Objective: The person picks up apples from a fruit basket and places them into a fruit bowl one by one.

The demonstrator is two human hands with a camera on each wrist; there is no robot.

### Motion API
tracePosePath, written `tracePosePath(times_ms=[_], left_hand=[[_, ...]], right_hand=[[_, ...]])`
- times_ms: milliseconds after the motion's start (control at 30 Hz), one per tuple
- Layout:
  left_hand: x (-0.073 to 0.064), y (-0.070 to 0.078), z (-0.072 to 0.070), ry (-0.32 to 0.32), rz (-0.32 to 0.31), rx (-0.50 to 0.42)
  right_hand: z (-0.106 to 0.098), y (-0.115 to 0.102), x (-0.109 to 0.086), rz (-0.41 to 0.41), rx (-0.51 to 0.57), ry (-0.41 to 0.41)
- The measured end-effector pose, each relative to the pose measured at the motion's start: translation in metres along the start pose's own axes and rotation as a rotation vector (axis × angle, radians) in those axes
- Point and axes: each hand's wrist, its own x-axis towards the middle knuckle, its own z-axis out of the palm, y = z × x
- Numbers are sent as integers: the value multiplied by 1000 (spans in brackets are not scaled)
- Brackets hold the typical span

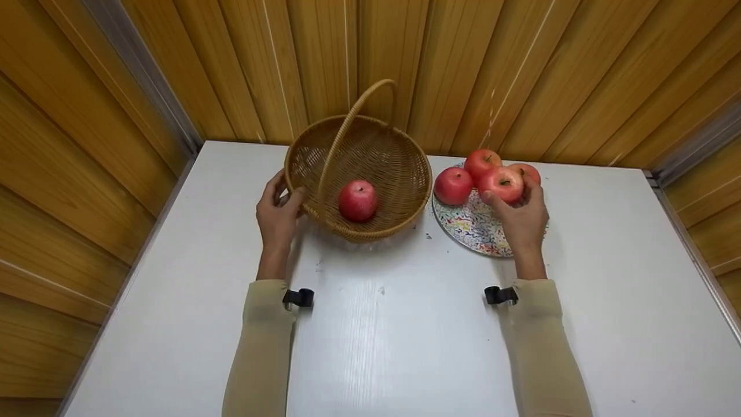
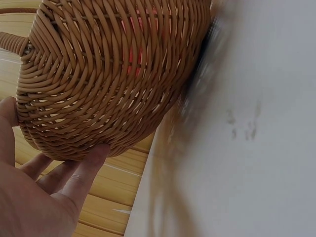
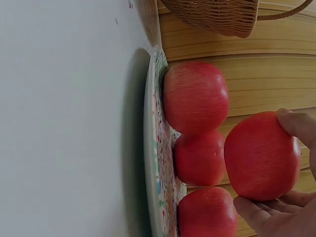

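A brown wicker basket [image 1: 399,214] with an arched handle stands at the back of the table, one red apple [image 1: 358,200] inside it. My left hand [image 1: 278,211] holds the basket's left rim, thumb on the near side; in the left wrist view the fingers [image 2: 84,173] lie against the woven wall. My right hand [image 1: 525,223] grips a red apple [image 3: 261,155] between thumb and fingers, raised off the speckled plate [image 1: 472,229]. Three more apples sit on that plate: one at the left [image 1: 453,186], one at the back [image 1: 482,164], and one at the right, partly hidden.
The white table [image 1: 393,336] backs onto a wood-panelled wall [image 1: 451,75], close behind basket and plate. The basket's right side nearly meets the plate's left edge. A black wrist mount [image 1: 299,297] is strapped at the left sleeve, another mount [image 1: 501,295] at the right.
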Motion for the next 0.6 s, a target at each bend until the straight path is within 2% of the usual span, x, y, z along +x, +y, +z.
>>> tracePosePath(times_ms=[300,600], left_hand=[[1,3,2,2,-19,-2],[0,4,0,2,-36,-19]], right_hand=[[0,13,5,106,-45,-21],[6,19,7,146,-70,-27]])
